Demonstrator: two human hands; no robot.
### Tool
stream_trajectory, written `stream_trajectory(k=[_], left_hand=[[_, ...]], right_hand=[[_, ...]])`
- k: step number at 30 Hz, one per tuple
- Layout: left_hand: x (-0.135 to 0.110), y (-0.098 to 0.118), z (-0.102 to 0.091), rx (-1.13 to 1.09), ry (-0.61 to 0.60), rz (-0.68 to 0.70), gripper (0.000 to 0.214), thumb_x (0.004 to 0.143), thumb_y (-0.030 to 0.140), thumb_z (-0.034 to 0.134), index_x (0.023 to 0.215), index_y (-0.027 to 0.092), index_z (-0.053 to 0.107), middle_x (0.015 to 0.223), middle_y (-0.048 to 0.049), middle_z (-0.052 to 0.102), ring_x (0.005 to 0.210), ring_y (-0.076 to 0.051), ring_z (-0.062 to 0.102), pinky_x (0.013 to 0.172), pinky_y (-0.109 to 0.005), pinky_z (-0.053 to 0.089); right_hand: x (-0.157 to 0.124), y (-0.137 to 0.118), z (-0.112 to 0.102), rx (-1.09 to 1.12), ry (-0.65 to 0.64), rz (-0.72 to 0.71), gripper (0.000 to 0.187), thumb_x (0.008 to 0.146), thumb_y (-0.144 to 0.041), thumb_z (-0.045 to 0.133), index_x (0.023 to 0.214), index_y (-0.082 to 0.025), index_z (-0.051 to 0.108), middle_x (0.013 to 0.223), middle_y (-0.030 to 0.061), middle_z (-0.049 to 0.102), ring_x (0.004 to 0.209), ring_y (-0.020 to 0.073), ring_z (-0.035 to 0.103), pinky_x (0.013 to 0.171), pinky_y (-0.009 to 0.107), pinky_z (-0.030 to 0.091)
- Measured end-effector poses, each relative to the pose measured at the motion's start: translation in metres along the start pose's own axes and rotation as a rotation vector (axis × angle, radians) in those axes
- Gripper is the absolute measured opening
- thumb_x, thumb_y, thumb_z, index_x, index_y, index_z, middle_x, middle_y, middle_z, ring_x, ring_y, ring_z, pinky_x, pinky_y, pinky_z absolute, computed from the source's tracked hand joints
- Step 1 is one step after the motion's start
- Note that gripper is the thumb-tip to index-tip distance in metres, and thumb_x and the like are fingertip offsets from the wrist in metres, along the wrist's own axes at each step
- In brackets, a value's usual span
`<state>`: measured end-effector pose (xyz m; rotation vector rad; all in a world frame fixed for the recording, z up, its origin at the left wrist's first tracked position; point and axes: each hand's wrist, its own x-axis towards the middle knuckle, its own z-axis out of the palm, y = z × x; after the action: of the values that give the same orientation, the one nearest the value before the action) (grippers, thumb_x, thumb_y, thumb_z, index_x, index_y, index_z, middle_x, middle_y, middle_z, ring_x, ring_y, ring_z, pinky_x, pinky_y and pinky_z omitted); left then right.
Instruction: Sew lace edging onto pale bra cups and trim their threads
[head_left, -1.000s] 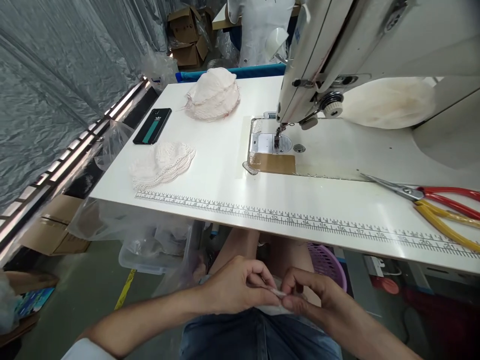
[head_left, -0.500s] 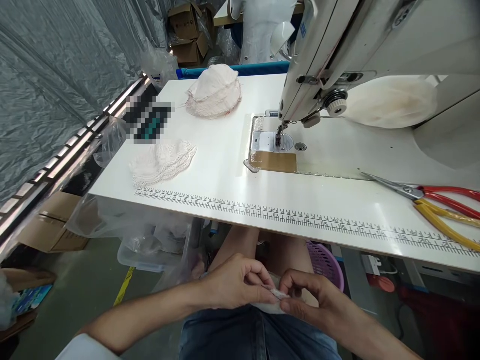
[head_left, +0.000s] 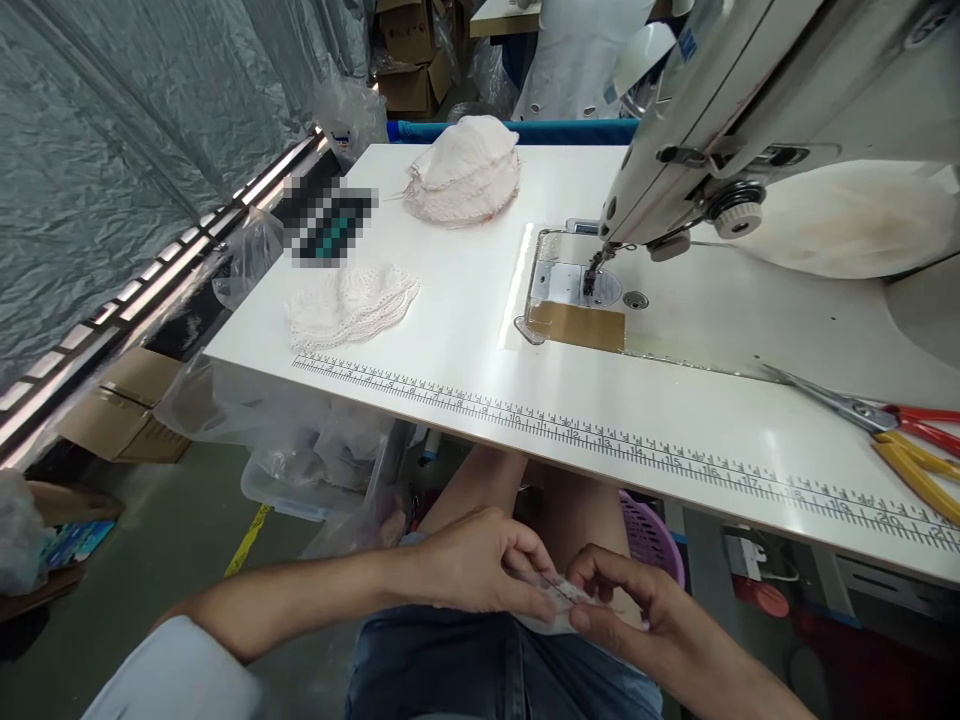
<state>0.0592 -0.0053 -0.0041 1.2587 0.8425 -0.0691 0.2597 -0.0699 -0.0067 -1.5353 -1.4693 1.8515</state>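
Tabletop point(head_left: 465, 330), white and ruler-edged, above fabric scrap point(head_left: 561, 594); plastic sheeting point(head_left: 112, 120) alongside.

Below the desk point(head_left: 465, 340) edge, over the lap, the left hand point(head_left: 472, 565) and right hand point(head_left: 637, 615) meet fingertip to fingertip, both pinching a small white fabric piece point(head_left: 561, 593). On the desk lie a flat lace pile point(head_left: 352, 305), a domed stack of pale pieces point(head_left: 465, 170) and red-handled scissors point(head_left: 855, 408) at the right edge — the sewing machine point(head_left: 750, 90) stands over its far right part
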Motion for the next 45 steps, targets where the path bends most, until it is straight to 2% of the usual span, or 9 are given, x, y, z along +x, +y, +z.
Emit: stream_trajectory(k=[7, 12, 18, 23, 28, 31, 35, 41, 45], left_hand=[[0.000, -0.004, -0.004, -0.003, 0.005, 0.061, 0.032, 0.068, 0.037, 0.072, 0.086, 0.011, 0.071, 0.071, -0.0039, 0.068, 0.064, -0.012, 0.059, 0.057, -0.017, 0.039], [0.001, -0.010, -0.003, -0.066, -0.026, 0.041, 0.031, 0.067, 0.037, 0.072, 0.085, 0.012, 0.072, 0.065, -0.0010, 0.064, 0.056, -0.008, 0.052, 0.052, -0.016, 0.036], [-0.002, -0.009, -0.006, -0.149, -0.089, 0.046, 0.038, 0.065, 0.045, 0.073, 0.084, 0.012, 0.072, 0.068, -0.0017, 0.064, 0.057, -0.009, 0.052, 0.054, -0.017, 0.037], [-0.002, -0.010, -0.009, -0.125, -0.135, 0.063, 0.032, 0.064, 0.039, 0.075, 0.084, 0.014, 0.072, 0.067, 0.0015, 0.064, 0.060, -0.009, 0.054, 0.060, -0.017, 0.040], [-0.001, -0.011, -0.007, -0.195, -0.167, 0.039, 0.031, 0.064, 0.039, 0.076, 0.084, 0.015, 0.073, 0.067, 0.0013, 0.065, 0.061, -0.010, 0.057, 0.064, -0.018, 0.043], [-0.003, -0.008, -0.007, -0.192, -0.162, 0.046, 0.029, 0.068, 0.038, 0.073, 0.085, 0.014, 0.073, 0.067, 0.0001, 0.065, 0.062, -0.010, 0.057, 0.061, -0.017, 0.043], [-0.002, -0.006, -0.007, -0.173, -0.149, 0.073, 0.034, 0.069, 0.042, 0.072, 0.085, 0.013, 0.073, 0.066, -0.0005, 0.064, 0.060, -0.008, 0.055, 0.058, -0.015, 0.041], [-0.002, -0.012, -0.011, -0.186, -0.192, 0.049, 0.051, 0.062, 0.058, 0.072, 0.088, 0.014, 0.072, 0.067, -0.0002, 0.064, 0.059, -0.009, 0.054, 0.058, -0.016, 0.042], [-0.003, -0.017, -0.012, -0.224, -0.203, 0.055, 0.053, 0.055, 0.057, 0.076, 0.087, 0.015, 0.073, 0.073, -0.0007, 0.066, 0.066, -0.011, 0.058, 0.068, -0.019, 0.045]], right_hand=[[-0.002, -0.006, -0.003, 0.044, 0.045, 0.046, 0.033, 0.081, -0.052, 0.057, 0.071, -0.021, 0.058, 0.064, -0.0040, 0.041, 0.061, 0.0110, 0.034, 0.055, 0.022, 0.028], [0.000, -0.005, -0.001, 0.084, -0.026, 0.065, 0.030, 0.078, -0.050, 0.062, 0.073, -0.021, 0.063, 0.062, -0.0043, 0.042, 0.059, 0.0102, 0.031, 0.054, 0.022, 0.027], [-0.001, 0.000, -0.003, 0.228, -0.023, 0.108, 0.032, 0.074, -0.051, 0.066, 0.069, -0.019, 0.066, 0.065, -0.0010, 0.053, 0.064, 0.0131, 0.044, 0.059, 0.023, 0.034], [-0.005, 0.004, -0.008, 0.295, 0.042, 0.124, 0.031, 0.075, -0.050, 0.065, 0.072, -0.019, 0.066, 0.067, -0.0009, 0.058, 0.065, 0.0138, 0.048, 0.062, 0.024, 0.038], [-0.003, 0.007, -0.005, 0.308, -0.066, 0.095, 0.028, 0.071, -0.045, 0.071, 0.075, -0.018, 0.068, 0.065, -0.0015, 0.057, 0.062, 0.0123, 0.047, 0.059, 0.022, 0.036], [-0.001, 0.004, -0.004, 0.327, -0.054, 0.094, 0.025, 0.072, -0.042, 0.071, 0.070, -0.017, 0.068, 0.063, -0.0015, 0.055, 0.062, 0.0116, 0.046, 0.058, 0.022, 0.035], [0.001, -0.002, -0.003, 0.304, -0.122, 0.083, 0.025, 0.072, -0.043, 0.071, 0.069, -0.018, 0.067, 0.061, -0.0030, 0.051, 0.059, 0.0101, 0.041, 0.055, 0.021, 0.032], [-0.002, -0.005, -0.001, 0.324, 0.030, 0.138, 0.031, 0.066, -0.046, 0.073, 0.060, -0.018, 0.063, 0.058, -0.0025, 0.050, 0.058, 0.0113, 0.043, 0.055, 0.022, 0.035], [-0.007, -0.001, -0.004, 0.303, 0.081, 0.152, 0.032, 0.066, -0.048, 0.072, 0.060, -0.018, 0.063, 0.060, -0.0011, 0.052, 0.060, 0.0129, 0.044, 0.057, 0.024, 0.037]])
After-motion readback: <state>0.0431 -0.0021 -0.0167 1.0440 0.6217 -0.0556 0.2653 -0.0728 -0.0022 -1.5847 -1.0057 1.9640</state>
